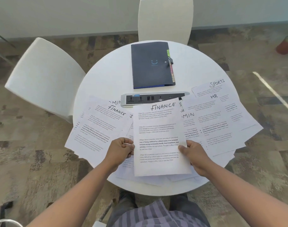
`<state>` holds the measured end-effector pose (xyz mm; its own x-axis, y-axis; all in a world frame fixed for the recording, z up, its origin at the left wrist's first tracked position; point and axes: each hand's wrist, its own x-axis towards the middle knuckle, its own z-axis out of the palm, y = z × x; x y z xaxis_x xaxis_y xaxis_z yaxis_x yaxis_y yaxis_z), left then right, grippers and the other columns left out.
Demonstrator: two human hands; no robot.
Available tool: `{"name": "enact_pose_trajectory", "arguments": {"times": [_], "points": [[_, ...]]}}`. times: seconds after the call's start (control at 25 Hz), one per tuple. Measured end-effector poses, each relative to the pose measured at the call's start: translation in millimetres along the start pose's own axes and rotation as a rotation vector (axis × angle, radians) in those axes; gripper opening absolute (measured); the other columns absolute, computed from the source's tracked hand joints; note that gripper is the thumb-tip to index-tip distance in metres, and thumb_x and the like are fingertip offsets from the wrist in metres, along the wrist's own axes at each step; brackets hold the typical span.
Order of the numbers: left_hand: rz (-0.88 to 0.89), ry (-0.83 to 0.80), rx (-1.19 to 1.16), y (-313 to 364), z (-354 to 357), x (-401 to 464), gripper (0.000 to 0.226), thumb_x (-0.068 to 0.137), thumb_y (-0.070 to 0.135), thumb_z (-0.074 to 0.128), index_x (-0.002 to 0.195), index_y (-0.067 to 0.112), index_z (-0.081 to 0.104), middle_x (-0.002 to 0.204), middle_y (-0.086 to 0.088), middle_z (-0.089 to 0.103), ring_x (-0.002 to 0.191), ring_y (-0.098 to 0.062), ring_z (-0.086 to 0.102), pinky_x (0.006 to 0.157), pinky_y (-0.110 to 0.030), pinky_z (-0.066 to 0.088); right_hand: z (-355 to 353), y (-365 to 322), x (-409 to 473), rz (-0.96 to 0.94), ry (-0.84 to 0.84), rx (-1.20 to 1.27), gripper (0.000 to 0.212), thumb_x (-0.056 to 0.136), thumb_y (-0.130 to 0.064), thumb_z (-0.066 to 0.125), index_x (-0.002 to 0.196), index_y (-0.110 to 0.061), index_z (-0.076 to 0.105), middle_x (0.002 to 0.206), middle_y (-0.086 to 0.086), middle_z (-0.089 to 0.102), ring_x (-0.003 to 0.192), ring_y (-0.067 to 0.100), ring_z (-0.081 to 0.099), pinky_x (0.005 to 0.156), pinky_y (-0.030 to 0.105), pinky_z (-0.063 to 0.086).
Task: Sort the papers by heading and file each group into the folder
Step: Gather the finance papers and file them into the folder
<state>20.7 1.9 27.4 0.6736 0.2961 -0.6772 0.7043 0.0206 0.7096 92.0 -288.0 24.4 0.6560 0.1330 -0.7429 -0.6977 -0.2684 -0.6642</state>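
Observation:
I hold a sheet headed FINANCE (159,128) above the table. My left hand (120,149) pinches its left edge and my right hand (192,154) pinches its right edge. More printed sheets lie fanned over the near half of the round white table (107,76): another FINANCE sheet (99,128) at the left, an HR sheet (212,115) and a SPORTS sheet (210,87) at the right, and partly hidden sheets whose headings end in "MIN". A dark closed folder (149,66) with coloured tabs on its right side lies at the far middle.
A grey power socket strip (146,99) sits in the table's middle, just behind the held sheet. White chairs stand at the far side (166,18) and at the left (43,76). A red pot (285,45) stands on the carpet at the far right.

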Motion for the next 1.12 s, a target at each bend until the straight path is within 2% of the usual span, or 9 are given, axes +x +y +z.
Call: {"name": "enact_pose_trajectory", "arguments": {"times": [0.16,0.32,0.4,0.48,0.56,0.64,0.72,0.88,1.12], "points": [[-0.006,0.025,0.089,-12,2,7,0.015,0.094,0.005,0.070,0.107,0.008,0.066,0.089,-0.015,0.076,0.074,-0.018,0.069,0.066,-0.024,0.055,-22,10,8,0.024,0.073,0.046,0.016,0.105,-0.014,0.057,0.112,-0.016,0.072,0.104,-0.001,0.080,0.092,0.022,0.076,0.064,0.032,0.056],[0.037,0.131,0.302,-32,-10,11,0.020,0.095,0.019,0.069,0.115,0.020,0.064,0.108,-0.001,0.068,0.102,-0.020,0.065,0.078,-0.026,0.049,-29,15,17,0.049,0.081,0.039,0.017,0.105,-0.013,0.057,0.113,-0.016,0.071,0.102,-0.002,0.080,0.094,0.023,0.076,0.074,0.039,0.059],[0.065,0.198,0.380,-43,-16,16,0.032,0.095,0.021,0.070,0.126,0.019,0.061,0.124,0.001,0.062,0.116,-0.023,0.060,0.091,-0.032,0.049,-29,14,21,0.061,0.083,0.031,0.016,0.104,-0.013,0.057,0.111,-0.016,0.071,0.102,-0.001,0.080,0.094,0.023,0.076,0.080,0.044,0.060],[0.063,0.281,0.543,-53,-27,22,0.053,0.093,0.028,0.071,0.142,0.020,0.052,0.147,-0.003,0.048,0.135,-0.027,0.046,0.107,-0.044,0.044,-25,12,25,0.070,0.084,0.021,0.015,0.104,-0.013,0.057,0.111,-0.016,0.071,0.104,0.001,0.080,0.095,0.025,0.075,0.083,0.045,0.060],[-0.007,0.314,0.768,-59,-40,27,0.076,0.092,0.041,0.069,0.157,0.024,0.033,0.167,-0.004,0.023,0.152,-0.032,0.022,0.115,-0.054,0.035,-21,9,27,0.067,0.091,0.018,0.015,0.104,-0.012,0.057,0.111,-0.015,0.070,0.105,0.002,0.079,0.095,0.026,0.075,0.082,0.044,0.060],[-0.069,0.282,0.936,-65,-52,32,0.092,0.091,0.049,0.065,0.163,0.027,0.011,0.172,-0.004,-0.002,0.157,-0.035,0.000,0.120,-0.058,0.026,-15,7,27,0.062,0.091,0.010,0.016,0.104,-0.012,0.057,0.112,-0.015,0.070,0.104,0.002,0.079,0.094,0.026,0.075,0.077,0.041,0.059],[-0.093,0.230,0.992,-67,-60,36,0.100,0.091,0.048,0.064,0.163,0.029,-0.003,0.171,-0.004,-0.015,0.156,-0.037,-0.012,0.122,-0.061,0.017,-10,5,27,0.056,0.091,0.002,0.016,0.104,-0.011,0.057,0.114,-0.015,0.070,0.106,0.003,0.078,0.093,0.026,0.074,0.070,0.037,0.057],[-0.117,0.154,1.059,-71,-69,42,0.103,0.087,0.044,0.063,0.162,0.030,-0.006,0.170,-0.008,-0.017,0.157,-0.039,-0.006,0.123,-0.059,0.014,0,5,24,0.054,0.090,-0.025,0.015,0.105,-0.012,0.056,0.112,-0.015,0.069,0.103,0.002,0.078,0.090,0.025,0.074,0.065,0.034,0.055],[-0.054,0.140,1.164,-78,-74,45,0.100,0.084,0.046,0.059,0.162,0.026,0.000,0.171,-0.011,-0.003,0.154,-0.040,0.015,0.118,-0.055,0.028,8,3,24,0.044,0.100,-0.019,0.015,0.104,-0.012,0.057,0.112,-0.014,0.070,0.105,0.002,0.078,0.090,0.024,0.074,0.063,0.031,0.053]]}}
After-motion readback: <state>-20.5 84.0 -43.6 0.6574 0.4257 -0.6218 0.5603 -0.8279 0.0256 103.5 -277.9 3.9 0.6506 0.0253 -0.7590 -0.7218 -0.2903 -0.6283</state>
